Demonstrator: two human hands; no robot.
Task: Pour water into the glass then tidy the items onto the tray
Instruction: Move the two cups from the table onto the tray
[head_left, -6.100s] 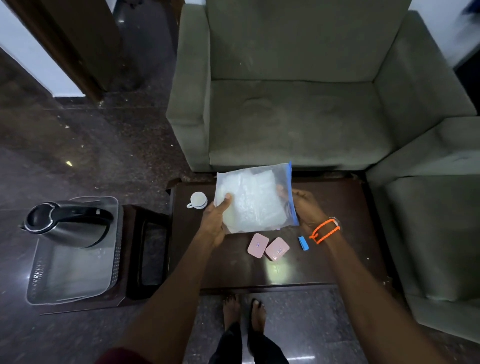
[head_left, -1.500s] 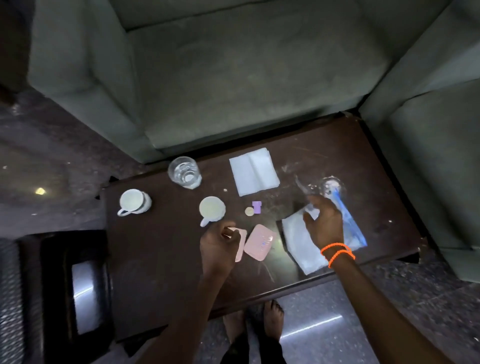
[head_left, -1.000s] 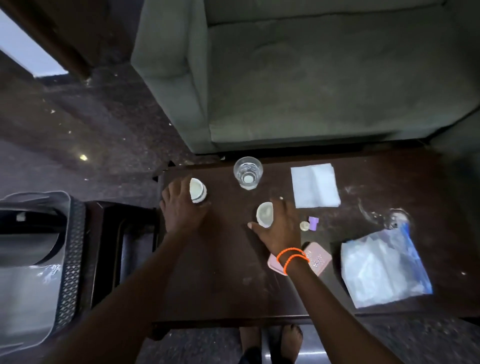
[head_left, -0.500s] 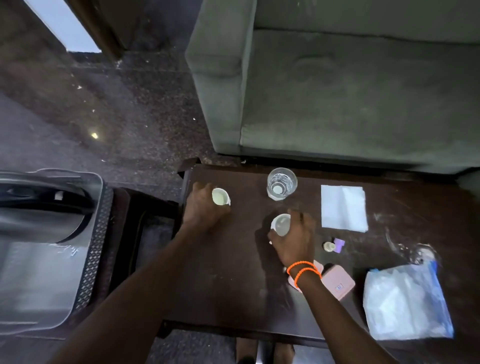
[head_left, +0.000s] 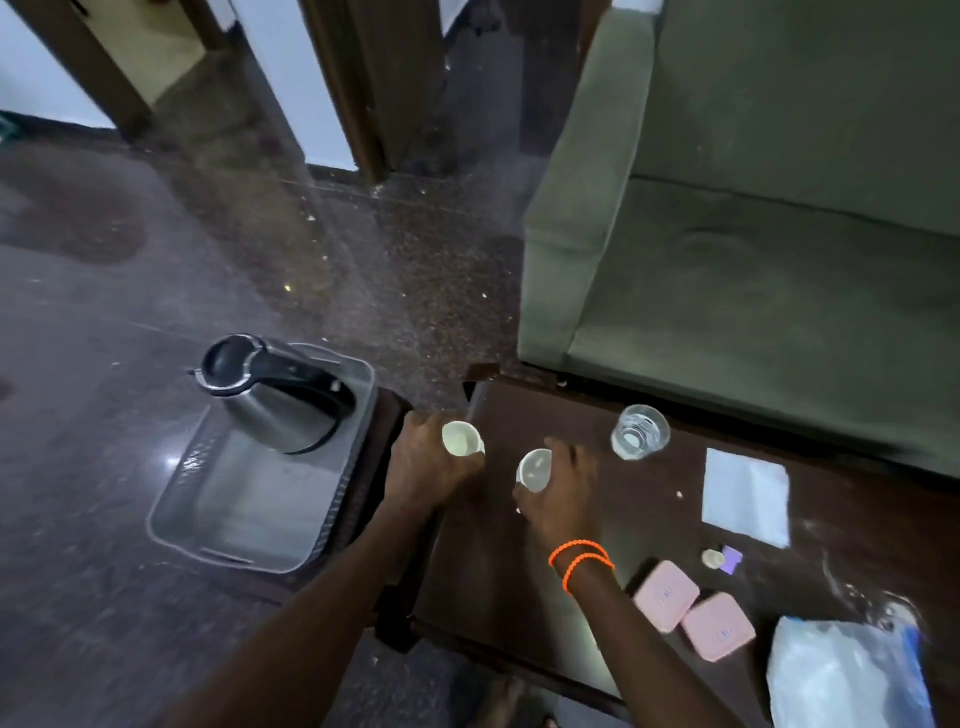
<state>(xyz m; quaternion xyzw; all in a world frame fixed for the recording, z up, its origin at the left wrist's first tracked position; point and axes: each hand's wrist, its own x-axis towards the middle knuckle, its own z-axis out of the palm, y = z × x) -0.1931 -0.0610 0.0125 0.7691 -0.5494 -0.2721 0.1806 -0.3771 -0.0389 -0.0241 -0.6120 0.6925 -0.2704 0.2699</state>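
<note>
My left hand (head_left: 425, 464) grips a small white cup (head_left: 459, 439) at the left edge of the dark table (head_left: 519, 597). My right hand (head_left: 558, 493) holds a second white cup (head_left: 535, 468) just to the right of it, above the table. A clear glass (head_left: 639, 432) stands further right on the table. To the left, a steel kettle (head_left: 275, 397) sits at the far end of a grey tray (head_left: 249, 519) on a low dark stand.
On the table lie a white napkin (head_left: 746, 496), two pink cases (head_left: 693, 609), a small round piece and purple piece (head_left: 723, 558), and a clear zip bag (head_left: 852, 675). A green sofa (head_left: 753, 234) stands behind the table. Dark floor lies to the left.
Both hands have lifted their cups and carried them left toward the tray; the view has swung left, bringing the kettle into sight.
</note>
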